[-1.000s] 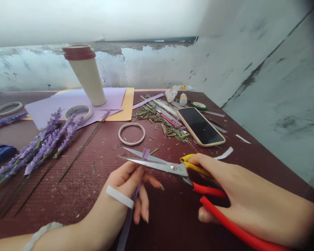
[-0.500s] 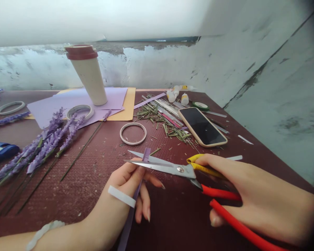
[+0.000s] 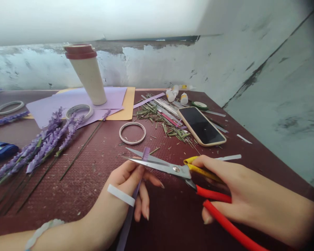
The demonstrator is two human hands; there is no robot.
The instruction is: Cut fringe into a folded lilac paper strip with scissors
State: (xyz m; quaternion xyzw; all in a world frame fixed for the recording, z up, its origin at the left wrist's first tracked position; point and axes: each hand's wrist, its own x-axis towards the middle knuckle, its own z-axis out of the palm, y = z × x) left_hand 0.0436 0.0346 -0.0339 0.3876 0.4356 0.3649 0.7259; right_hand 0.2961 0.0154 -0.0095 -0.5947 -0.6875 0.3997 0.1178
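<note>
My left hand [image 3: 128,188] pinches a purple paper strip [image 3: 127,223] between thumb and forefinger, its other fingers loosely spread; a white band lies across the back of the hand. The strip's short upper end stands above the fingertips, between the blades of the scissors [image 3: 172,168]. My right hand [image 3: 232,195] grips the scissors by their handles, one yellow and one red. The blades are slightly apart and point left, just over my left fingertips. A white tape ring [image 3: 132,133] lies on the table beyond my left hand.
Purple paper flowers on green stems [image 3: 48,143] lie at left. A tilted-looking cup [image 3: 90,80] stands on purple and yellow sheets [image 3: 47,109]. A phone [image 3: 202,126], cut green stems [image 3: 172,131], small bottles [image 3: 184,98] and green tape [image 3: 199,105] are at the right back.
My right hand and the scissors have shifted slightly left. The blades reach a little further across the strip. My left hand has hardly moved.
</note>
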